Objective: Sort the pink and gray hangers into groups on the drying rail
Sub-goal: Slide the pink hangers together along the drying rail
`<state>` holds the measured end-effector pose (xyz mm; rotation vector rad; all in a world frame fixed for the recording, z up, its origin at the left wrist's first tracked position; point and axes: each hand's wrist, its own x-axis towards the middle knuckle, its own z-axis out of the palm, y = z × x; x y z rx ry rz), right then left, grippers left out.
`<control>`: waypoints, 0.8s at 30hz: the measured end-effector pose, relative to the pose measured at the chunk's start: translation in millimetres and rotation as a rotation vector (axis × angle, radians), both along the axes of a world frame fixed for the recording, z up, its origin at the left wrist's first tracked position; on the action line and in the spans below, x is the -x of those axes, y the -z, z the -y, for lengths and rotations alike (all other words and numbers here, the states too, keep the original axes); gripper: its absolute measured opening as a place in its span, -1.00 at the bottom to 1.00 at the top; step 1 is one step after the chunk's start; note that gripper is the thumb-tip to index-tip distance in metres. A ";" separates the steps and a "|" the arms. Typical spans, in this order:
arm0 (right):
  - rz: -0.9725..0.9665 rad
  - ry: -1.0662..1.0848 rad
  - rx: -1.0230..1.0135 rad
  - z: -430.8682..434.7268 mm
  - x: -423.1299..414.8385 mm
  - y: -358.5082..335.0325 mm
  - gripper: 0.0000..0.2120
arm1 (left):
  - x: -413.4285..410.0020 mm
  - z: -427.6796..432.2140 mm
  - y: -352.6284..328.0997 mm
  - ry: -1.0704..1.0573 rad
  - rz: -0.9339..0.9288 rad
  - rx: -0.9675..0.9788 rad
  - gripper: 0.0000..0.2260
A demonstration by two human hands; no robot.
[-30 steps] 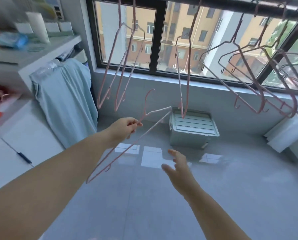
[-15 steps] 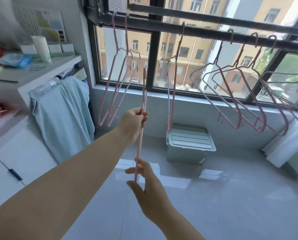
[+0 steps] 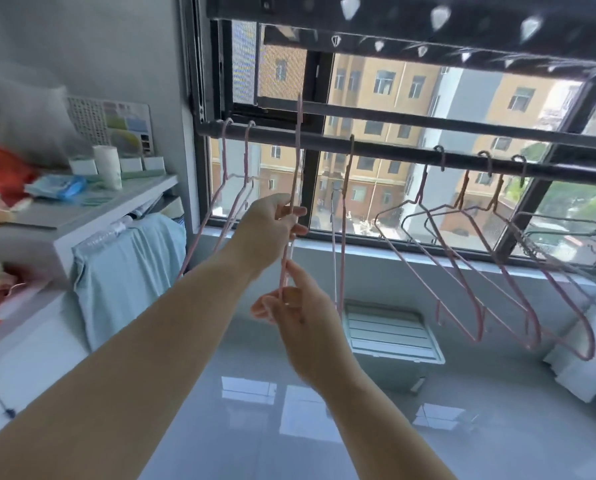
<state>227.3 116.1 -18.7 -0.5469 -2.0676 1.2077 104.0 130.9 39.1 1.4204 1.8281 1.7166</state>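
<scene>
A glossy gray floor (image 3: 324, 427) is lit by a dark-framed window (image 3: 386, 95) at 12 o'clock. A white shelf (image 3: 82, 216) is seen at 9 o'clock, with a blue cloth (image 3: 123, 271) hung below it. A lidded bin (image 3: 390, 330) stands at 3 o'clock of the right hand (image 3: 307, 327). Print on the wall chart (image 3: 116, 123) cannot be read.

A pink hanger (image 3: 297, 150), upright and edge-on, is pinched by the left hand (image 3: 272, 226) and, lower, by the right hand. Its top stands above the rail (image 3: 393, 152). Other hangers (image 3: 480, 320) hang at 2 o'clock.

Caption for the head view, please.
Left hand and right hand hold a pink hanger up to the rail.
</scene>
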 end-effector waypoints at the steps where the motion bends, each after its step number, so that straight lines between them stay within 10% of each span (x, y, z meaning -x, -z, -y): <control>1: -0.002 0.007 0.026 -1.0 4.6 -1.2 -0.51 | 4.5 -2.1 0.0 -0.006 0.006 0.013 -0.82; 8: 0.242 0.065 -0.112 5.8 3.4 5.5 -0.55 | 15.9 -9.6 25.0 -0.025 0.137 0.137 -0.72; 12: 0.169 0.357 -0.537 1.4 -24.1 -2.6 -0.62 | 10.2 -10.8 28.7 -0.278 -0.288 0.107 -0.55; 17: 0.364 0.369 -0.104 -25.8 -28.1 8.9 -0.43 | -16.5 -28.3 9.7 -0.047 -0.329 0.159 -0.51; 20: 0.353 0.361 -0.092 -25.2 -14.2 28.1 -0.52 | -22.1 -39.8 9.0 0.125 -0.247 0.478 -0.56; 24: 0.273 0.411 -0.086 -25.4 -5.9 36.1 -0.56 | -19.3 -41.1 24.8 0.198 -0.192 0.416 -0.61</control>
